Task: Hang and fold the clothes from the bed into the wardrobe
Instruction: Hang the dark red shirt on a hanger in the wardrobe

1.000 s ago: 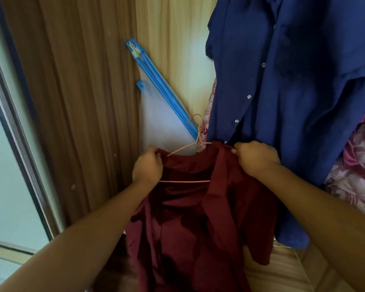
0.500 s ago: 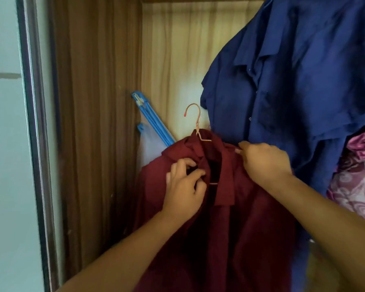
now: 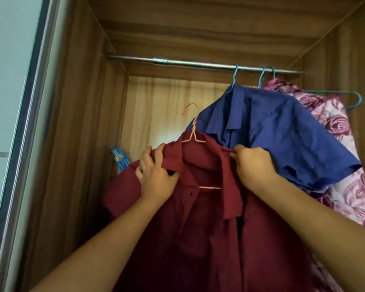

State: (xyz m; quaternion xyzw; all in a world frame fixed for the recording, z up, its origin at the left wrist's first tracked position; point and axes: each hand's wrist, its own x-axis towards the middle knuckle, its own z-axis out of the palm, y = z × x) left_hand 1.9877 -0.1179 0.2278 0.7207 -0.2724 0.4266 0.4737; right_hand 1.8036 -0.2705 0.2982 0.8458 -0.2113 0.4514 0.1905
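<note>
Both hands, left hand [image 3: 156,178] and right hand [image 3: 251,163], fingers pinching the maroon shirt's [image 3: 198,239] shoulders, should lift its orange wire hanger [image 3: 193,131] level, hooking the wardrobe rod's [image 3: 198,63] bare left end.

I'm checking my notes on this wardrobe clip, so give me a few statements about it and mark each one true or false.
1. The orange hanger is hooked on the rail. False: its hook is below the rail, unhooked.
2. The blue shirt hangs from the rail. True.
3. Both hands grip the maroon shirt. True: left hand, right hand.
4. The maroon shirt is buttoned shut. False: its front hangs open.
</note>
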